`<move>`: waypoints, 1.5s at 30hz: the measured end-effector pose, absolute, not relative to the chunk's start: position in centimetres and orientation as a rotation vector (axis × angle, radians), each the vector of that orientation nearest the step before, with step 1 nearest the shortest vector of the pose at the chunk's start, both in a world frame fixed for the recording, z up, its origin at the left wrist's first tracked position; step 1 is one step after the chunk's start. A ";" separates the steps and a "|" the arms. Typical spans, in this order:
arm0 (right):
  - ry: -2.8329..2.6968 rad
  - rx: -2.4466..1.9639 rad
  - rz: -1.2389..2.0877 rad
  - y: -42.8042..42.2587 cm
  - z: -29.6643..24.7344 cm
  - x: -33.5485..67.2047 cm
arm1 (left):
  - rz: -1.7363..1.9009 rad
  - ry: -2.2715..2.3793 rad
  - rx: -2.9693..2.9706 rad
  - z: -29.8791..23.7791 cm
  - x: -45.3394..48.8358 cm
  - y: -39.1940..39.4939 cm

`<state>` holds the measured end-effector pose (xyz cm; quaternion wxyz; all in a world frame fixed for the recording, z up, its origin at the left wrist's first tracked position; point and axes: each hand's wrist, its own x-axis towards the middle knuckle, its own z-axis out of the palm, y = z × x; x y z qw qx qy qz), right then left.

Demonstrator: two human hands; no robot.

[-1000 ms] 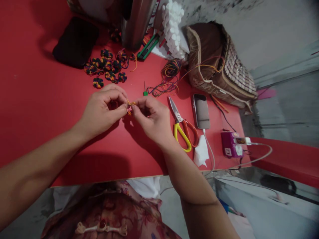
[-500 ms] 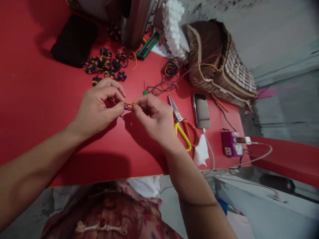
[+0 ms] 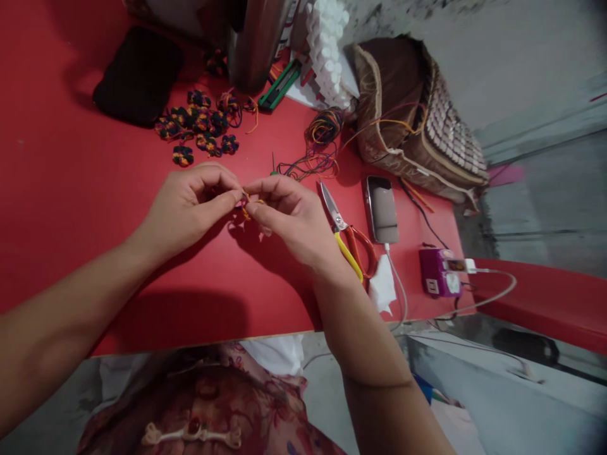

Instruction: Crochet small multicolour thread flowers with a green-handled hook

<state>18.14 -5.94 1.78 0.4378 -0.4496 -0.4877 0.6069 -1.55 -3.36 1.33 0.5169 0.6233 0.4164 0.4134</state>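
Observation:
Between my two hands, just above the red table point(image 3: 199, 328), is a small piece of multicoloured cord point(image 3: 245, 207) in orange, purple and dark strands. My left hand point(image 3: 199, 202) pinches it between thumb and forefinger. From the other side my right hand point(image 3: 289, 218) pinches the same cord, its fingertips almost touching the left ones. Much of the cord is hidden by the fingers. Beyond my left hand lie several knotted cord pieces point(image 3: 202, 123) in black, orange and purple. A loose bundle of cord point(image 3: 325, 126) rests past my right hand, close to a partly hidden green-handled needle-like tool point(image 3: 274, 165).
Scissors point(image 3: 339, 221) with yellow and red handles lie right of my right hand, beside a phone point(image 3: 382, 208) on a white cable. A green cutter point(image 3: 279, 85), a black case point(image 3: 139, 76) and a brown bag point(image 3: 403, 126) sit farther back. A purple power block point(image 3: 434, 272) stands right.
My fingertips have come closer together, and the right hand has turned over the cord, which was stretched between them. The right hand now covers most of the green tool's handle.

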 end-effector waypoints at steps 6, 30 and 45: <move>-1.249 -1.102 1.468 -5.7 1.1 18.1 | 1.023 1.006 1.555 1.4 -1.6 -3.4; -1.100 -0.985 1.693 -5.6 1.5 18.8 | 0.996 0.962 1.292 1.4 -1.3 -3.5; -1.205 -1.082 1.376 -5.8 1.1 18.7 | 0.971 0.917 1.194 1.7 -1.1 -3.8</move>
